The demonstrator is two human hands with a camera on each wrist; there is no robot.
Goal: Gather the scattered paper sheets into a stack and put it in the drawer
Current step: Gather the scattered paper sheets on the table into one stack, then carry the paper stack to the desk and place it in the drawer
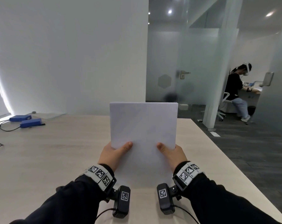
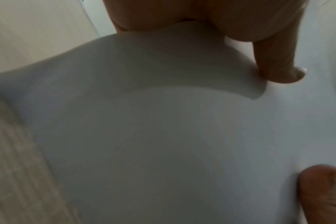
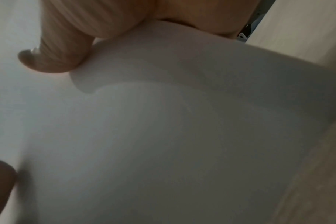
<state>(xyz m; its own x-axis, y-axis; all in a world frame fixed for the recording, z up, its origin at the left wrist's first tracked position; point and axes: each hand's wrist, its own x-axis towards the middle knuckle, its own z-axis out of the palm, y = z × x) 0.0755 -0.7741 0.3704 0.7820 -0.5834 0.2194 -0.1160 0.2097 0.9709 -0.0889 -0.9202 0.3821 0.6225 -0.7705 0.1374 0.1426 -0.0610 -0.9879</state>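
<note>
Head view question: — Where was the paper stack?
— Held upright over the near middle of the pale worktop, its lower edge down by the worktop.
— And the hands?
— Left hand gripped the stack's left edge, thumb across the front; right hand gripped the right edge likewise.
— Anything else?
— Two blue boxes lay far left, and a seated person far right.

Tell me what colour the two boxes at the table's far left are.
Blue boxes, clearest in the head view.
</note>
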